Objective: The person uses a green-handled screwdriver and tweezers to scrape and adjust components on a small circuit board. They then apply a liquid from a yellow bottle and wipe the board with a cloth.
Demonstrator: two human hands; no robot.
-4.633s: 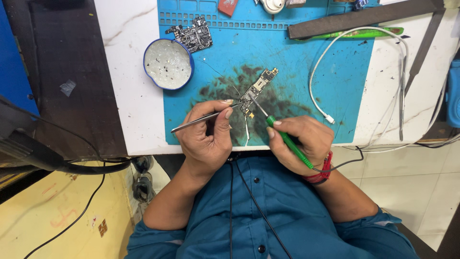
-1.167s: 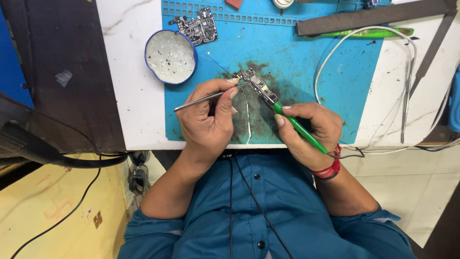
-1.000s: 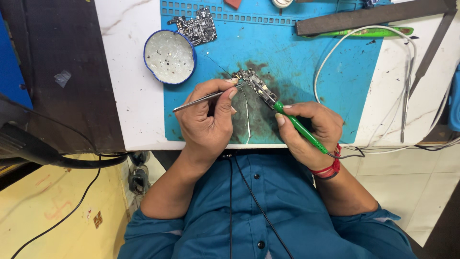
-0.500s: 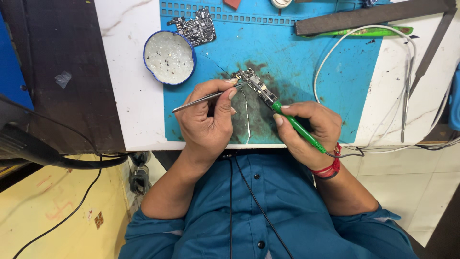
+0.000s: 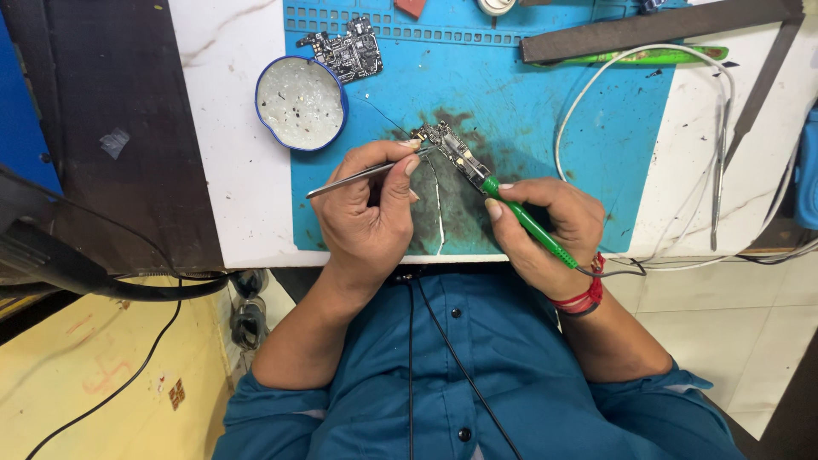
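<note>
left hand fingers pinch tweezers | right hand grips green soldering iron | both unmoved on small circuit board since half a second ago

We are at an electronics repair bench: a stained blue work mat covers the white tabletop, with a bare circuit board at its far edge and a round tin beside that.
</note>
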